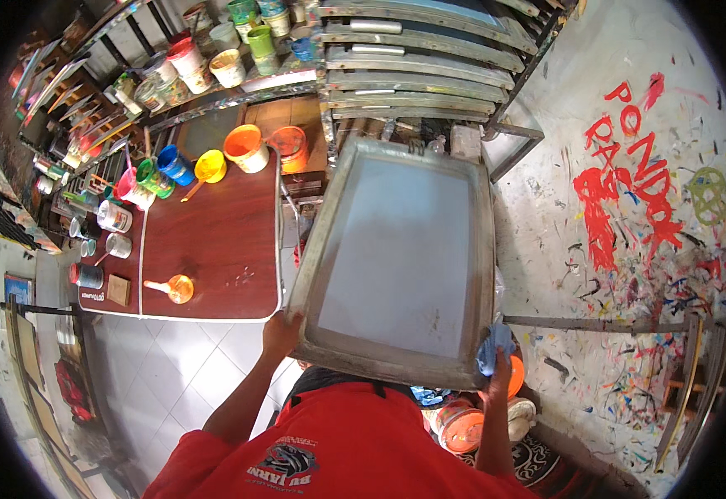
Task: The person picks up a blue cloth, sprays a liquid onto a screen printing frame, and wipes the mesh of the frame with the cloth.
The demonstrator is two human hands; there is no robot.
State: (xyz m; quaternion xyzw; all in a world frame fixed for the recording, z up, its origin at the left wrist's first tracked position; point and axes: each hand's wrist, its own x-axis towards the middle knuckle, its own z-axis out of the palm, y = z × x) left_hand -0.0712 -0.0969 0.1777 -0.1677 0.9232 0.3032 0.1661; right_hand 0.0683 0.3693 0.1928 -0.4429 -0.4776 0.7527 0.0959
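A large screen-printing frame (317, 279) with pale grey-blue mesh stretches out in front of me, tilted slightly. My left hand (282, 334) grips its near left corner, fingers partly hidden behind the edge. At the near right corner my right hand (498, 374) is closed on a crumpled blue cloth (494, 349), which touches the frame's side. Whether that hand also bears on the frame itself I cannot tell.
A dark red table (213, 241) on the left carries several paint pots, a yellow cup (210, 166) and an orange-smeared scoop (180, 289). Slatted racks (421, 62) stand beyond the frame. Lidded buckets (461, 428) sit below my right arm, beside a paint-marked wall (629, 274).
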